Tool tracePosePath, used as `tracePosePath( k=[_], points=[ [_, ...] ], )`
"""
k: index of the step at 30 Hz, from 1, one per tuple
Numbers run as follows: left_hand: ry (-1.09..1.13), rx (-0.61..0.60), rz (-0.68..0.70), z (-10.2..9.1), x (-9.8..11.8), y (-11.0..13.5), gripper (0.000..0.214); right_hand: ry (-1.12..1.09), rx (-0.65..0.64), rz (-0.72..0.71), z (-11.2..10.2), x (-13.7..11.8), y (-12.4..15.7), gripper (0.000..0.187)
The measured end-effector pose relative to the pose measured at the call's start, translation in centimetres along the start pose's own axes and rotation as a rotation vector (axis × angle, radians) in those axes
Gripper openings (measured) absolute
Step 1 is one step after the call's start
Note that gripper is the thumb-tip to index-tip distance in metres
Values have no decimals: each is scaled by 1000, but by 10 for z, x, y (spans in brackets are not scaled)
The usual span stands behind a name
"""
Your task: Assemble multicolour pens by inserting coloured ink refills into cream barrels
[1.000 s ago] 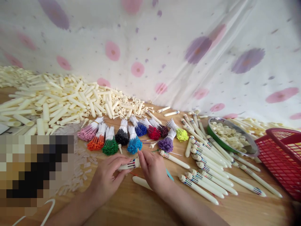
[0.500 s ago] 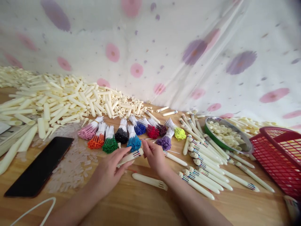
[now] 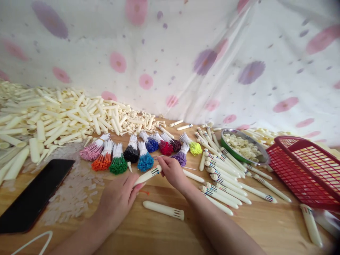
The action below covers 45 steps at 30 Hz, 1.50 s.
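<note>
A cream multicolour pen (image 3: 147, 176) with coloured sliders in its slots lies slanted in my left hand (image 3: 117, 196), held between thumb and fingers. My right hand (image 3: 173, 172) is pinched at the slotted end of this pen; whatever sits between its fingertips is hidden. Below the hands, a loose pen barrel (image 3: 163, 209) with slots rests on the wooden table (image 3: 148, 235). Just behind the hands stand bundles of white-stemmed refills with coloured ends, among them a blue bundle (image 3: 145, 157), a green bundle (image 3: 118, 159) and a purple bundle (image 3: 181, 154).
Cream tubes (image 3: 53, 113) are heaped at the back left. A black phone (image 3: 37, 194) lies among small clear pieces (image 3: 71, 193). To the right are rows of pens (image 3: 223, 180), a green-sided bowl (image 3: 225, 147) of cream parts and a red basket (image 3: 300, 177).
The view has shifted slightly to the right. Both hands stay together at the pen, and the right fingertips are now closer around its slotted end.
</note>
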State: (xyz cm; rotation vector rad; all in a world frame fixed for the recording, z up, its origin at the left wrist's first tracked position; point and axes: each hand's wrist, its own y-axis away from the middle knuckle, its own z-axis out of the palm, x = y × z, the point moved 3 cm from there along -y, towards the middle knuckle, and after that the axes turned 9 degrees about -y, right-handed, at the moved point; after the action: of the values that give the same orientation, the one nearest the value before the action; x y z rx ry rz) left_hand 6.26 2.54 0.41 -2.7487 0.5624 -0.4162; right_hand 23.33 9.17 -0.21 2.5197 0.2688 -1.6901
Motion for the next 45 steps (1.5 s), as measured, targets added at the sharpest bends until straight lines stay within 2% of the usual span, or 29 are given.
tracePosePath(
  k=[3,7,9,12,14,16,18,20,24,26,29,32,35,38,39,41,43,45],
  points=[
    [123,-21,-78,3,-1,1,25,-34,-6,-39,3,0,0,41],
    [627,-161,-359,12,-2,2,32,-88,-22,-93,8,1,0,39],
    [959,-278,-535,18,1,3,40,-118,-40,-107,9,-1,0,41],
    [1461,-574,-750,25,12,6,43,-156,-68,-125,7,-4,-3,44],
    [1691,-692,-798,27,18,7,39,-166,-74,-138,5,-7,-5,46],
    [1798,-712,-799,28,20,7,36,-165,-68,-150,3,-8,-7,47],
    [1768,-646,-771,30,19,8,37,-154,-64,-162,1,-9,-7,47],
    [1618,-523,-715,32,16,9,41,-129,-69,-174,0,-9,-6,46],
    [1085,-212,-515,30,8,10,33,-72,-68,-171,-1,-9,-4,43],
    [865,-101,-425,29,5,12,23,-60,-59,-157,0,-8,-3,43],
    [674,-52,-345,29,3,13,15,-73,-41,-131,1,-8,-2,45],
    [576,-4,-302,24,2,12,15,-119,-23,-105,-1,-11,-2,47],
    [706,-15,-338,22,3,9,22,-196,30,-102,-3,-16,0,51],
    [1057,-158,-470,29,8,9,38,-524,92,-76,5,-19,5,52],
    [1163,-217,-520,32,11,10,43,-695,69,-40,11,-19,8,52],
    [1281,-274,-592,38,15,12,47,-981,-77,80,30,-18,15,55],
    [1340,-302,-621,43,17,15,48,-1108,-172,154,46,-18,22,58],
    [1375,-315,-614,47,18,16,50,-1153,-206,162,54,-17,26,57]
  ],
)
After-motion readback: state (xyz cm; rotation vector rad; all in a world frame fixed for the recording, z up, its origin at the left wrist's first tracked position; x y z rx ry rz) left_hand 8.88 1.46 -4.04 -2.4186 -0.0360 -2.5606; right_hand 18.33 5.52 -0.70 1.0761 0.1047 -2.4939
